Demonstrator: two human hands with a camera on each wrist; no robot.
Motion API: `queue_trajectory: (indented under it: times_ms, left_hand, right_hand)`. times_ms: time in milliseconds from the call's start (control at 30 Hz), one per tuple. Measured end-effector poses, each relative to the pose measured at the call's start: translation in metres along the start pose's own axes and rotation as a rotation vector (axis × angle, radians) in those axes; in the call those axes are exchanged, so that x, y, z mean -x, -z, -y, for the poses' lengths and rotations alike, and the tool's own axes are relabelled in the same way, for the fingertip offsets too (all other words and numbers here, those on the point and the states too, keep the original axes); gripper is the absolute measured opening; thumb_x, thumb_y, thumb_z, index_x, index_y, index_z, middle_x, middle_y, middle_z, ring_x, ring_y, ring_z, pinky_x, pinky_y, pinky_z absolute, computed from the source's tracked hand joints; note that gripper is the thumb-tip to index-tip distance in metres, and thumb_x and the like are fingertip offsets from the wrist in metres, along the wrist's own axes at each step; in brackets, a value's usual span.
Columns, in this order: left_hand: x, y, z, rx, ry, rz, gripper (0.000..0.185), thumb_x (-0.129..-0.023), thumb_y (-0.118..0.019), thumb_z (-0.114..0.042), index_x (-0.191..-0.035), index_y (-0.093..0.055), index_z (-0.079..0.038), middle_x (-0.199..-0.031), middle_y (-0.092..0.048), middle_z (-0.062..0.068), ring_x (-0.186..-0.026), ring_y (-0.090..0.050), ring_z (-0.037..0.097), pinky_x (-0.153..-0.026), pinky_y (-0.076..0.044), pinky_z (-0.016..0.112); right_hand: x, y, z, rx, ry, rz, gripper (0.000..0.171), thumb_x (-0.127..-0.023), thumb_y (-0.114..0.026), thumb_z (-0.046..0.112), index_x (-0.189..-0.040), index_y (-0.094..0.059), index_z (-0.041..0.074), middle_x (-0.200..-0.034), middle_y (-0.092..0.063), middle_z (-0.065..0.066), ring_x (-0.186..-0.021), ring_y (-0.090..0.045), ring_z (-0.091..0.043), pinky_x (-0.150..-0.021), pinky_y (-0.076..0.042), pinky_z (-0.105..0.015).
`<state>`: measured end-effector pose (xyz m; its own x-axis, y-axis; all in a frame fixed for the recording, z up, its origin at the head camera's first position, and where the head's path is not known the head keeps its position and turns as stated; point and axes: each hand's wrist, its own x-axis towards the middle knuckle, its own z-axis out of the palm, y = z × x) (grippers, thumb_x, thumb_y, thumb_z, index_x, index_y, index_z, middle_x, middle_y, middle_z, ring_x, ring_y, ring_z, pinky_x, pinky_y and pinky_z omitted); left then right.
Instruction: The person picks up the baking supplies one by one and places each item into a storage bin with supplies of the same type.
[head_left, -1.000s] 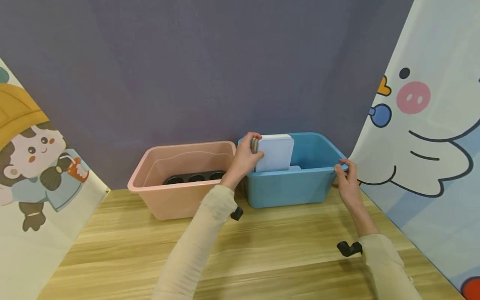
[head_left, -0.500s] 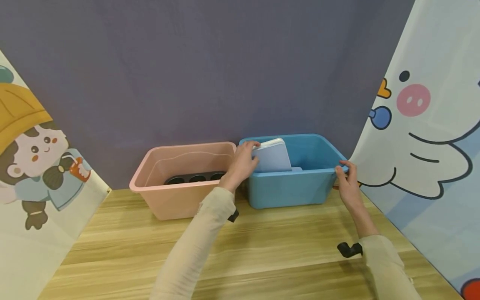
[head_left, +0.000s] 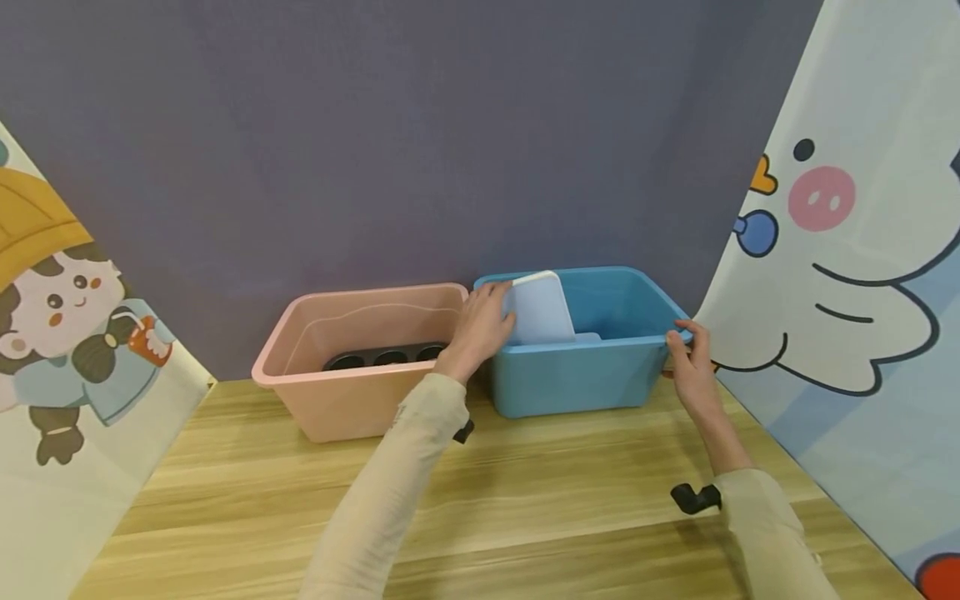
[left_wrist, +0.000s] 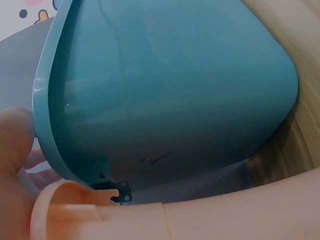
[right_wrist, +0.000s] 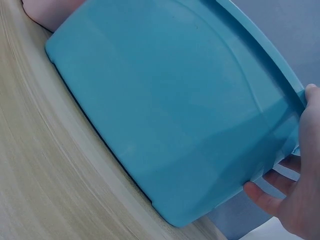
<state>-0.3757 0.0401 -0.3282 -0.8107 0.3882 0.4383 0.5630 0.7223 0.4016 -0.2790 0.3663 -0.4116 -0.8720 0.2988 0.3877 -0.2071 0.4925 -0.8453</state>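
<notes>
Light wooden table, pink bin and blue bin side by side at its back edge

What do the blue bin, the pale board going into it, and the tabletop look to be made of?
Blue bin: moulded plastic, smooth with a soft sheen, rolled rim and rounded corners. Pale board, held by the left hand: probably rigid plastic, matte, thin with rounded corners; cannot say for sure. Tabletop: wood or wood-look laminate, with light printed-looking grain streaks. The right hand grips the bin's rim.
</notes>
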Motion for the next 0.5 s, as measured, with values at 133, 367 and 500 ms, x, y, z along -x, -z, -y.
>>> queue_trajectory:
  times_ms: [133,367,500]
  left_hand:
    - [0.003,0.005,0.002,0.040,0.009,0.029,0.053,-0.099,-0.058,-0.024,-0.149,-0.044,-0.011,-0.150,-0.045,0.010,-0.140,-0.041,0.029,-0.117,-0.032,0.043]
    - [0.012,0.015,0.004,0.099,0.003,0.082,0.051,-0.102,-0.054,-0.027,-0.150,-0.042,-0.018,-0.154,-0.042,0.006,-0.141,-0.041,0.026,-0.114,-0.037,0.044]
    - [0.020,0.021,0.009,0.123,0.015,0.083,0.051,-0.102,-0.055,-0.028,-0.150,-0.042,-0.021,-0.155,-0.040,0.004,-0.141,-0.041,0.025,-0.112,-0.039,0.045]
  right_hand:
    - [-0.001,0.000,0.002,-0.002,0.007,0.001,0.057,-0.106,-0.033,0.046,-0.153,-0.020,0.017,-0.150,-0.026,-0.022,-0.116,-0.045,-0.027,-0.070,-0.048,-0.013]
    - [0.000,-0.001,-0.001,0.003,0.005,0.001,0.057,-0.106,-0.032,0.044,-0.154,-0.019,0.015,-0.145,-0.029,-0.021,-0.115,-0.045,-0.024,-0.070,-0.049,-0.013]
    - [0.003,0.000,0.004,0.004,0.001,0.003,0.058,-0.107,-0.032,0.043,-0.154,-0.018,0.013,-0.142,-0.030,-0.020,-0.113,-0.045,-0.024,-0.070,-0.049,-0.014]
